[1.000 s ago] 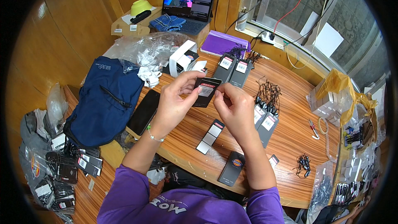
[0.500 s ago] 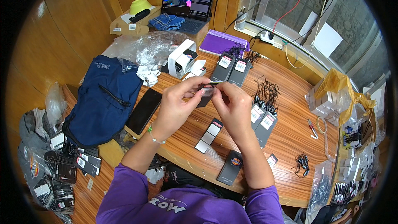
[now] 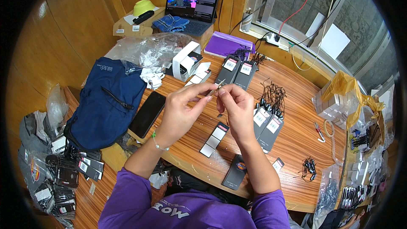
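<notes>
Between both hands, over the middle of the table, a thin hang tag (image 3: 221, 83) is turned nearly edge-on. My left hand (image 3: 183, 105) pinches one end of it between thumb and fingers. At its other end, my right hand (image 3: 237, 105) is closed in a pinch, and a dark cord end (image 3: 220, 115) dangles below the fingertips. Under the hands lies a dark strip with white stickers (image 3: 213, 140). Nearer to me is a stack of black hang tags (image 3: 234, 174). Right of my right hand lie stickered hang tags (image 3: 268, 131) with black strings (image 3: 273, 95).
Further stickered tags (image 3: 237, 72) lie beyond my hands, by a white box (image 3: 185, 61). A phone (image 3: 147, 113) and a navy bag (image 3: 104, 101) are at left. Toward the right are snips (image 3: 319, 132), a bundle of black strings (image 3: 308, 168) and a plastic bag (image 3: 327, 191).
The tag has turned from showing its dark face to nearly edge-on. My right hand has shifted slightly left, and a cord end now hangs below it.
</notes>
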Demonstrator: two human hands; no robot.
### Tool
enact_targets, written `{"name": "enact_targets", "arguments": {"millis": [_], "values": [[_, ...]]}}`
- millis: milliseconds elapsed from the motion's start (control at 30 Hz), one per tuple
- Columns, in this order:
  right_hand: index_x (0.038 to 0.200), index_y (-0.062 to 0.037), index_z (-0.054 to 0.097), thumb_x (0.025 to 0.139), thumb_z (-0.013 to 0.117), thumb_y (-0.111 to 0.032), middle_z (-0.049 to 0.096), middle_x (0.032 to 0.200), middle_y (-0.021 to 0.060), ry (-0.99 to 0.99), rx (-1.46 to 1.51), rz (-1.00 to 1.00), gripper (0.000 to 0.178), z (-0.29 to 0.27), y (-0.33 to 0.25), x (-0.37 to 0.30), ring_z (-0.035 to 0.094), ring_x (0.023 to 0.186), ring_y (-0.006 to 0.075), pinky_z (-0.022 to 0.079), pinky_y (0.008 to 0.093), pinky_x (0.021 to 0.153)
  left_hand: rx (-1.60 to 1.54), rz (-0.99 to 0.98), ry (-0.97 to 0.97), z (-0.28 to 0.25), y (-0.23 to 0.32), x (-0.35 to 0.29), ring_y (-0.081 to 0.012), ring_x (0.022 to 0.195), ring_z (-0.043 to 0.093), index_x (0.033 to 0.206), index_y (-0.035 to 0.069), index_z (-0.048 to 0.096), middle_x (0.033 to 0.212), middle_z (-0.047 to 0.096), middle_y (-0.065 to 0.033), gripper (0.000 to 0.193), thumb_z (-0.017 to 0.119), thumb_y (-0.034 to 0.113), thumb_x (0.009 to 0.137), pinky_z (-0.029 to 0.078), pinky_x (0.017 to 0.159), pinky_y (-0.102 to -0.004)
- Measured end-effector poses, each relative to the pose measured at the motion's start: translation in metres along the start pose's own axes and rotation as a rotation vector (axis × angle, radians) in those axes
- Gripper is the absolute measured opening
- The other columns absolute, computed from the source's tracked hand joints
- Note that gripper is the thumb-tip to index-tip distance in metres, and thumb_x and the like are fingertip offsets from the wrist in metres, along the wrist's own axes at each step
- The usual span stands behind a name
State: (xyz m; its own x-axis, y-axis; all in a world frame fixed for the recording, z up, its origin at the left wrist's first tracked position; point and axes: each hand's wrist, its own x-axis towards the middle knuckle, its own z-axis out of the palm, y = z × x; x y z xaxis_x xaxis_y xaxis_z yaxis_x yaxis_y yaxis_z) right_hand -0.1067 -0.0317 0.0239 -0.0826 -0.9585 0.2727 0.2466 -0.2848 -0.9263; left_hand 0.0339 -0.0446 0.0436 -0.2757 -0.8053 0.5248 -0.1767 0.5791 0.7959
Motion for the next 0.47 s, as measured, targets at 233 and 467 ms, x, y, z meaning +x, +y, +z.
{"name": "enact_targets", "arguments": {"millis": [233, 467], "values": [[0.079, 0.0006, 0.056, 0.088, 0.049, -0.011, 0.052, 0.061, 0.0011, 0.049, 0.156, 0.061, 0.016, 0.005, 0.011, -0.003, 0.048, 0.055, 0.0061, 0.038, 0.0191, 0.050, 0.171, 0.087, -0.026, 0.000, 0.001, 0.000, -0.0150, 0.082, 0.063, 0.099, 0.001, 0.063, 0.093, 0.064, -0.0101, 0.025, 0.059, -0.006, 0.075, 0.051, 0.069, -0.0239], [0.079, 0.0008, 0.056, 0.088, 0.050, -0.011, 0.053, 0.063, 0.0024, -0.026, 0.151, 0.113, 0.016, 0.001, 0.003, -0.002, 0.049, 0.056, 0.0081, 0.039, 0.0207, 0.052, 0.120, 0.106, 0.002, 0.001, 0.002, -0.003, -0.0207, 0.081, 0.064, 0.098, 0.003, 0.064, 0.092, 0.065, -0.0097, 0.024, 0.059, -0.004, 0.077, 0.050, 0.070, -0.0249]]}}
